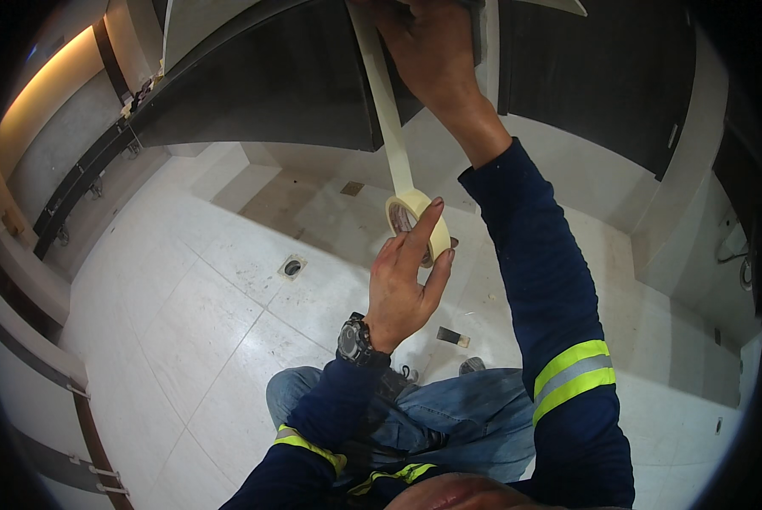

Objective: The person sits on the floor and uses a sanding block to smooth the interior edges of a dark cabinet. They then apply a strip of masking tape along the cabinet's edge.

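Note:
A roll of pale yellow masking tape (442, 223) is in my left hand (402, 293), with my fingers and thumb closed on its side. From the roll a strip of tape (383, 102) stretches upward along the edge of a dark panel (270, 93). At the top of the strip is my right hand (427, 51), close against the panel. Its fingers run to the upper rim of the view and are mostly hidden, so their grip does not show.
Below me lies a pale tiled floor (202, 340) with a round-holed drain (291, 267) and a small square drain cover (352, 189). A dark-and-tan flat piece, perhaps a brush or scraper (453, 337), rests by my feet. Another dark panel (597, 85) stands at the right.

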Available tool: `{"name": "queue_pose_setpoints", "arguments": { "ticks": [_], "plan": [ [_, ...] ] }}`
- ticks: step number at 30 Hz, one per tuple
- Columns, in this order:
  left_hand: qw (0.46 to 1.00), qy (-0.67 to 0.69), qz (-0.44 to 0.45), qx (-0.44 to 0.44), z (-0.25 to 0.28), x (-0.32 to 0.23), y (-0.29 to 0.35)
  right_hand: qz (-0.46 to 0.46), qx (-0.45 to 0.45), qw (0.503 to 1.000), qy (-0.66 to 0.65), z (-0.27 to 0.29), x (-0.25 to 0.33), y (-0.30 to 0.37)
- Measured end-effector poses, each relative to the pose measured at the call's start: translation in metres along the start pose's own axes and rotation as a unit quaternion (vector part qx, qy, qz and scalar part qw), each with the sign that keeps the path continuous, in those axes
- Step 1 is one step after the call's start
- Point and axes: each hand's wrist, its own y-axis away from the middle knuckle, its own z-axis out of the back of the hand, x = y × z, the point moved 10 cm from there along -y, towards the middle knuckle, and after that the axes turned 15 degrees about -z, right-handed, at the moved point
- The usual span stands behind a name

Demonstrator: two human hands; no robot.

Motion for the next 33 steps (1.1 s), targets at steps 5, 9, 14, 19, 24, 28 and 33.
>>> {"name": "queue_pose_setpoints", "arguments": {
  "ticks": [5, 9, 14, 19, 24, 28, 33],
  "plan": [
    [1.0, 0.006, 0.003, 0.002, 0.0, 0.002, 0.002, -0.002, -0.004, 1.0, -0.028, 0.0, 0.0, 0.0],
    [1.0, 0.005, 0.001, -0.003, -0.001, 0.002, 0.002, 0.002, -0.009, 1.0, -0.017, 0.0, 0.002, 0.001],
    [0.999, -0.008, -0.001, -0.042, 0.005, 0.002, 0.002, 0.011, -0.018, 1.0, -0.017, 0.001, 0.005, 0.002],
    [0.999, -0.002, -0.002, -0.041, 0.003, 0.002, 0.001, 0.056, -0.042, 0.997, 0.012, 0.003, 0.014, 0.005],
    [0.999, 0.001, 0.0, -0.041, 0.004, 0.002, 0.0, 0.016, -0.031, 0.999, 0.021, 0.0, 0.006, 0.004],
    [1.0, 0.019, -0.001, -0.018, 0.001, 0.002, 0.0, 0.03, -0.045, 0.998, 0.021, 0.0, 0.007, 0.006],
    [0.999, 0.009, -0.001, -0.038, 0.002, 0.004, -0.001, 0.084, -0.057, 0.994, 0.042, 0.001, 0.014, 0.01]
  ]
}}
